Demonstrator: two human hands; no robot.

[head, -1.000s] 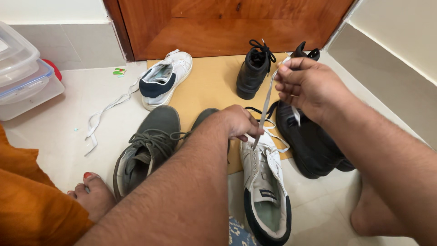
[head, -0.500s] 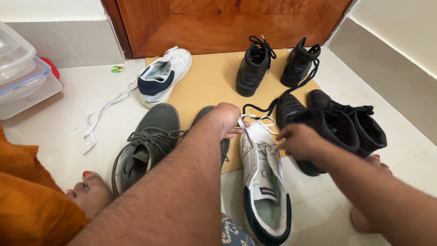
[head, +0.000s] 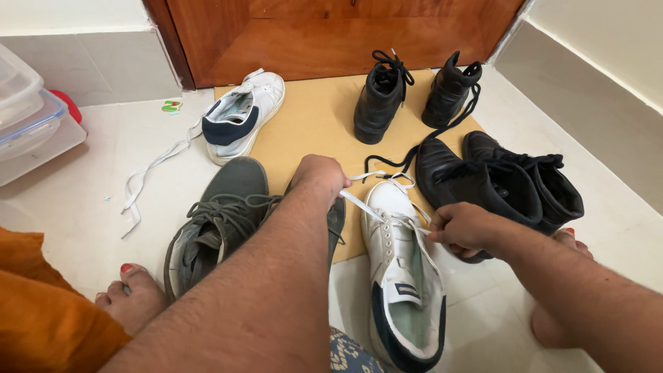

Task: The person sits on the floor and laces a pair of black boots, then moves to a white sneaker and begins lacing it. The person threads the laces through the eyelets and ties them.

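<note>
The white sneaker (head: 404, 276) with a navy heel collar lies on the tiled floor (head: 83, 207), toe resting on the edge of the tan mat (head: 314, 128), between the grey sneaker (head: 217, 221) and the black boots (head: 511, 186). A small dark rectangular label sits on its tongue. The left hand (head: 319, 176) is closed around one end of the white lace (head: 362, 206), drawing it taut from the upper eyelets toward the left. The right hand (head: 466, 228) is clenched on the lace at the shoe's right eyelet row — fingers curled, pinching the other strand.

Surroundings:
- A second white sneaker (head: 242, 114) lies at the mat's far left corner, unlaced; its loose white lace (head: 148, 173) trails across the floor.
- Two black ankle boots (head: 411, 93) stand at the wooden door (head: 331, 34), a black lace trailing from the right one.
- Stacked clear plastic containers (head: 31, 117) — one with a blue rim seal — at the left edge, with something red behind them.
- A small green-and-red sticker (head: 172, 106) lies on the floor near the door frame.
- A bare foot (head: 135, 297) with red-painted nails and orange cloth (head: 41, 318) at lower left.
</note>
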